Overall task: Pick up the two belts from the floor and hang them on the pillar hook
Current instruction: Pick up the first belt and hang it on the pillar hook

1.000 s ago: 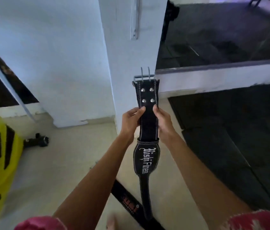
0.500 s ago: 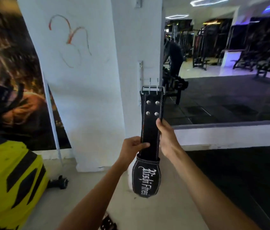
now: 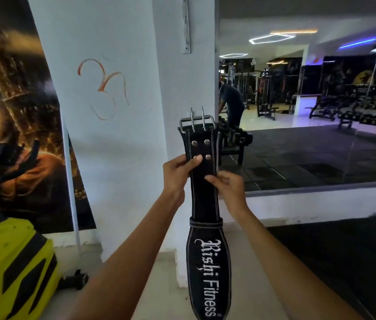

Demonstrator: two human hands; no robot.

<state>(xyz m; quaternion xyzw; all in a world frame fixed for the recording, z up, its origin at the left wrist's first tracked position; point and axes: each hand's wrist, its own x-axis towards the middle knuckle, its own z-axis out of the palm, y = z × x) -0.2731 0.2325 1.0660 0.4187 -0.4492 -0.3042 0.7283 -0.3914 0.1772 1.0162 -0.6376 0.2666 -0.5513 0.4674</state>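
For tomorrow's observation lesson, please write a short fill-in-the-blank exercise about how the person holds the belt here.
1. The black belt is held by ____ hands.
2. Its metal buckle points ____.
3. The left hand grips ____ than the right hand.
4. Behind the belt stands a ____ pillar.

Missing words: both; upward; higher; white

White gothic lettering reading "Rishi Fitness" runs lengthwise down the wide padded part of the black weightlifting belt (image 3: 206,262); a tiny mark after it looks illegible.

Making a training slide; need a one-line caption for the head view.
Both hands, left and right, hold a black weightlifting belt buckle-up before a white pillar.
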